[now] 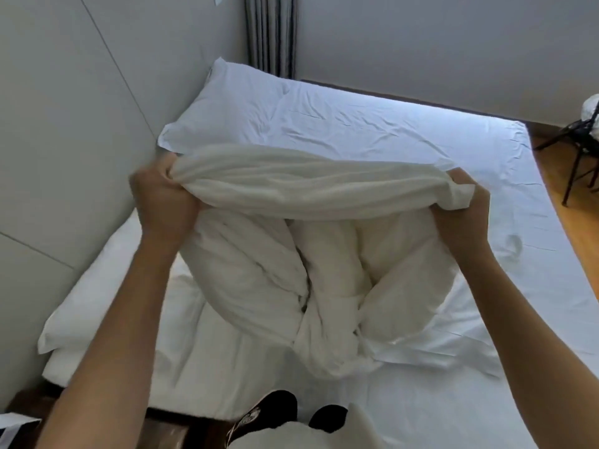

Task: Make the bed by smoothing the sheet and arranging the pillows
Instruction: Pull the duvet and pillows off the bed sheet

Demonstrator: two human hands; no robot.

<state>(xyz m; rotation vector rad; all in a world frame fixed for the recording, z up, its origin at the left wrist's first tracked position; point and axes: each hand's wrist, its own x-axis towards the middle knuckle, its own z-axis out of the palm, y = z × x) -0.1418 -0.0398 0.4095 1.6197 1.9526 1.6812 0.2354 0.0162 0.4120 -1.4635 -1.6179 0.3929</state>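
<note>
A bunched white duvet (311, 254) is hanging over the middle of the bed, its gathered top edge running left to right between the hands and its twisted bulk trailing down onto the white sheet (405, 134). The left hand (163, 202) and right hand (460, 212) are both raised with arms outstretched, each fisting one end of that edge. Two pillows are lying along the wall: one far (223, 108), one near (97, 306).
</note>
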